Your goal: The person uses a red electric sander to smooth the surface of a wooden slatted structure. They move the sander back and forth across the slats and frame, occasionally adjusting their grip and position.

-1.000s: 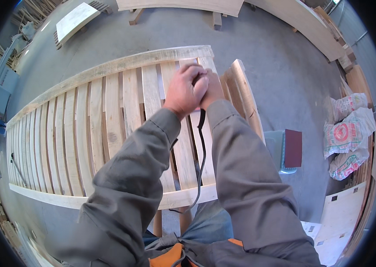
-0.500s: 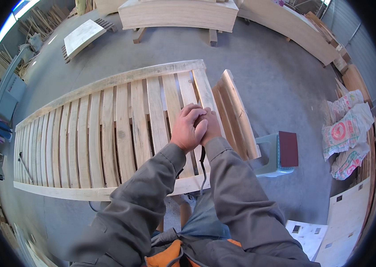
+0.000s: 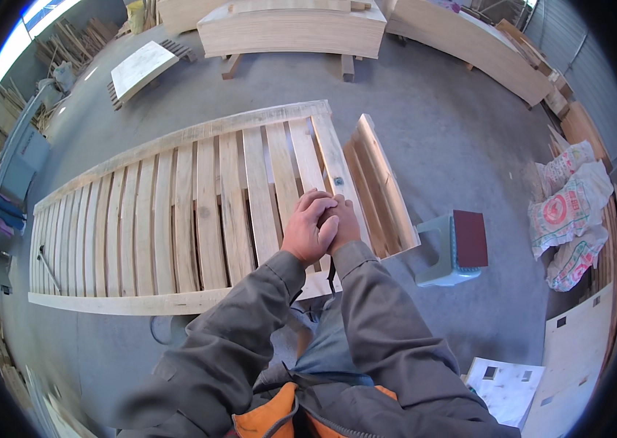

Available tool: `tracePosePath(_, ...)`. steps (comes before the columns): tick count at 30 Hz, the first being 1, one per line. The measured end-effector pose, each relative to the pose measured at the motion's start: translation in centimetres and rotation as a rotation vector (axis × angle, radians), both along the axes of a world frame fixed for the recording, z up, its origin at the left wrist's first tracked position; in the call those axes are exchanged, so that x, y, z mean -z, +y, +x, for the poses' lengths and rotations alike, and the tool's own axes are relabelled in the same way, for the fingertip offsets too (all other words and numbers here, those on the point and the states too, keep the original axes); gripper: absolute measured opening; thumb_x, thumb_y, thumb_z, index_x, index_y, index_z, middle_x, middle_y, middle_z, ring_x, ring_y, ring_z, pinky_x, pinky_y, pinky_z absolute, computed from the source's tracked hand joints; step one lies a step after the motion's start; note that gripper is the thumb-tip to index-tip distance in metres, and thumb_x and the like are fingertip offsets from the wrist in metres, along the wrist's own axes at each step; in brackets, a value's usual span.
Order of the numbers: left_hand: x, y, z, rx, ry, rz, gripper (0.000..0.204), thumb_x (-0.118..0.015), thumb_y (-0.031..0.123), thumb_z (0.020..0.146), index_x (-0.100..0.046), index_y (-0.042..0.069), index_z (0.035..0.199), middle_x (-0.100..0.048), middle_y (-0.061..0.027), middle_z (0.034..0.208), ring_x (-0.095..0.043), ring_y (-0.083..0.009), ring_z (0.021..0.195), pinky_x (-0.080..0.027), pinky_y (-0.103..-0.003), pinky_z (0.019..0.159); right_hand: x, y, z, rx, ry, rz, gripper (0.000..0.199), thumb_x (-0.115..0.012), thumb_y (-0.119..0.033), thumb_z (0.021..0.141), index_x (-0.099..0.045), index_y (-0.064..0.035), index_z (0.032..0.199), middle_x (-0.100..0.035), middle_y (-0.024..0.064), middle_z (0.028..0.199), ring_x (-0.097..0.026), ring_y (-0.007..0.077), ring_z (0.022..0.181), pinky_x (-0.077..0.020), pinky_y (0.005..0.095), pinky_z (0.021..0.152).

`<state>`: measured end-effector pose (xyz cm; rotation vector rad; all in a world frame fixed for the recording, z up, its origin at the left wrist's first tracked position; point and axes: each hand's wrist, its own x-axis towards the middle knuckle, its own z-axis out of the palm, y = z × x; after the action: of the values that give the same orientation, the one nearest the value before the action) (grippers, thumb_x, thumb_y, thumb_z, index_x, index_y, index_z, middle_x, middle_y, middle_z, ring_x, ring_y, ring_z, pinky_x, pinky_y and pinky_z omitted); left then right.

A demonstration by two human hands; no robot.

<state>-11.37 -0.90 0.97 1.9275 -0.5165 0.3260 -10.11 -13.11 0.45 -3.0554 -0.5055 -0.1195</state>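
Observation:
My left hand [image 3: 305, 231] and my right hand [image 3: 346, 219] are pressed together over the right end of a pale slatted wooden frame [image 3: 140, 301]. The left fingers lap over the right hand. Both are curled round something that their backs hide; a dark cord [image 3: 332, 276] hangs below them toward my body. Just beyond the hands, a small dark spot [image 3: 338, 181] marks the end board [image 3: 332, 150]. On the frame's left end lies a thin rod-like tool [image 3: 48, 266] with a dark head.
Right of the frame stands a wooden piece with a channel-like profile [image 3: 381, 186], then a pale green plastic stool [image 3: 440, 252] with a dark red top. Printed sacks [image 3: 571, 204] lean at the far right. Stacked boards [image 3: 290, 35] rest on blocks at the back.
My joined hands have moved toward me along the end board. The dark spot on it, covered before, now shows. The view has shifted slightly.

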Motion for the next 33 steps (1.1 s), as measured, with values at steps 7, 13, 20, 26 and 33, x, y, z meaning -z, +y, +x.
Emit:
tracePosePath(7, -0.2, 0.1, -2.8, 0.023, -0.032, 0.007, 0.038, -0.066, 0.022, 0.091, -0.070, 0.002, 0.123, -0.067, -0.0182, 0.133, -0.056, -0.0441, 0.137, -0.041, -0.053, 0.123, -0.6, 0.4, -3.1, 0.040, 0.011, -0.130, 0.046, -0.068, -0.033, 0.091, -0.065, -0.0141, 0.134, -0.066, 0.0052, 0.120, -0.055, 0.0271, 0.109, -0.0470, 0.0421, 0.092)
tracePosePath(13, 0.4, -0.4, -4.5, 0.019, 0.000, -0.005, 0.040, -0.069, 0.024, 0.088, -0.069, 0.004, 0.122, -0.067, -0.0173, 0.134, -0.053, -0.0475, 0.140, -0.043, -0.054, 0.122, 1.1, -0.7, -4.6, -0.032, -0.085, -0.107, 0.056, -0.067, -0.033, 0.093, -0.060, -0.0105, 0.143, -0.068, 0.0059, 0.116, -0.057, 0.0273, 0.105, -0.0463, 0.0424, 0.085)
tracePosePath(20, 0.1, -0.4, -4.3, 0.042, -0.018, -0.008, 0.040, -0.069, 0.025, 0.088, -0.070, 0.004, 0.122, -0.067, -0.0181, 0.134, -0.054, -0.0471, 0.139, -0.043, -0.055, 0.122, 1.5, -0.9, -4.6, -0.018, -0.098, -0.082, 0.055, -0.066, -0.033, 0.094, -0.059, -0.0109, 0.143, -0.067, 0.0036, 0.115, -0.055, 0.0262, 0.101, -0.0456, 0.0418, 0.083)
tracePosePath(26, 0.5, -0.5, -1.9, 0.039, -0.032, -0.012, 0.040, -0.068, 0.025, 0.088, -0.070, 0.003, 0.121, -0.068, -0.0184, 0.132, -0.056, -0.0459, 0.137, -0.041, -0.055, 0.124, 0.3, -0.5, -2.5, 0.016, -0.047, -0.030, 0.045, -0.065, -0.033, 0.093, -0.067, -0.0115, 0.132, -0.070, 0.0034, 0.112, -0.058, 0.0270, 0.104, -0.0466, 0.0417, 0.086)
tracePosePath(33, 0.8, -0.1, 1.3, -0.004, -0.057, -0.012, 0.041, -0.066, 0.025, 0.090, -0.071, 0.001, 0.123, -0.068, -0.0205, 0.134, -0.057, -0.0445, 0.136, -0.042, -0.053, 0.121, -0.3, 0.3, 1.2, 0.031, 0.031, 0.059, 0.034, -0.064, -0.032, 0.094, -0.072, -0.0130, 0.122, -0.071, 0.0026, 0.114, -0.059, 0.0252, 0.111, -0.0473, 0.0401, 0.093)
